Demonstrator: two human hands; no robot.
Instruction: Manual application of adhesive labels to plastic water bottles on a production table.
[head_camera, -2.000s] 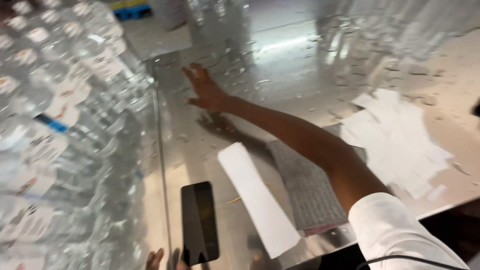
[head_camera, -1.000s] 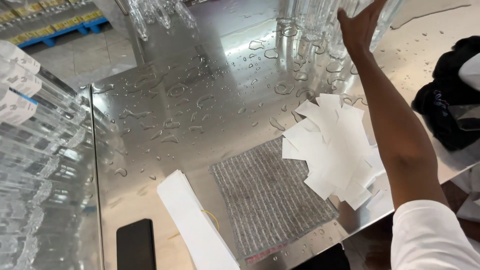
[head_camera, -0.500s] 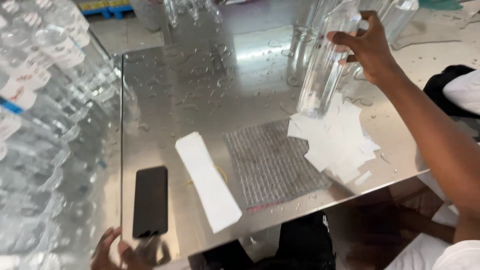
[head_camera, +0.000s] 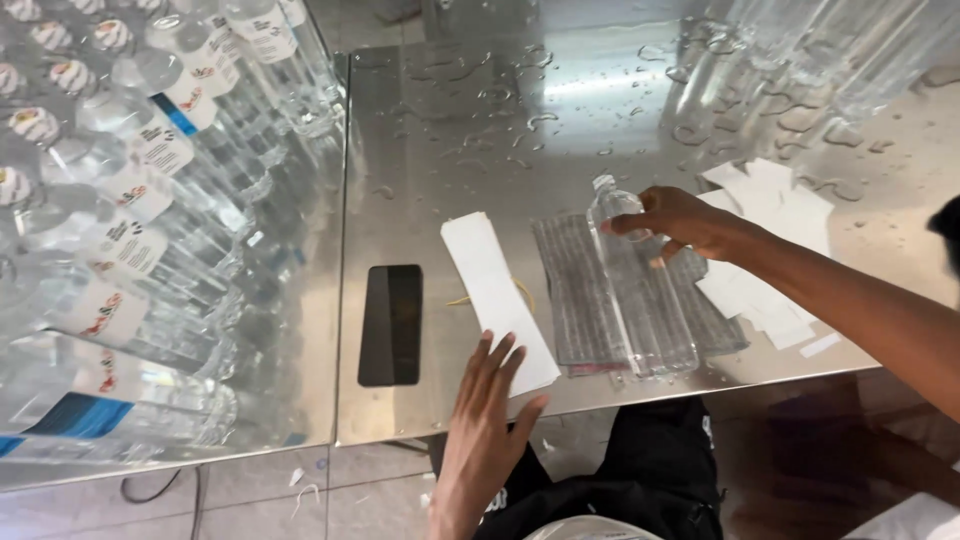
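**Clear bottle coming down onto the grey cloth**

We are watching the right hand (head_camera: 680, 222) gripping a clear empty bottle (head_camera: 640, 290) near its neck, fingers wrapped around the top; a moment ago that bottle was being lifted away from the standing cluster at the far side of the table, and now it is lying tilted across the grey cloth (head_camera: 585, 300), its base pointing toward the near edge; so we are seeing the bottle arriving in the working spot in front of the person.

The left hand (head_camera: 485, 415) is changing too; half a second back it was hanging low beside the black phone (head_camera: 391, 324), and now it is stretching out flat, fingers spread and holding nothing, with the fingertips touching the near end of the white label stack (head_camera: 498, 298); the stack is lying just left of the cloth, with a thin yellow rubber band (head_camera: 520, 290) peeking out between them.

Around this we are noting loose white labels (head_camera: 775, 255) fanned out to the right of the cloth, partly under the right forearm; water droplets are beading over the steel table (head_camera: 480, 140); more clear bottles (head_camera: 800, 60) are crowding the far right corner, and labelled bottles (head_camera: 120, 220) are lying packed on the left; the phone is sitting close beside the label stack, right where the left hand is working.
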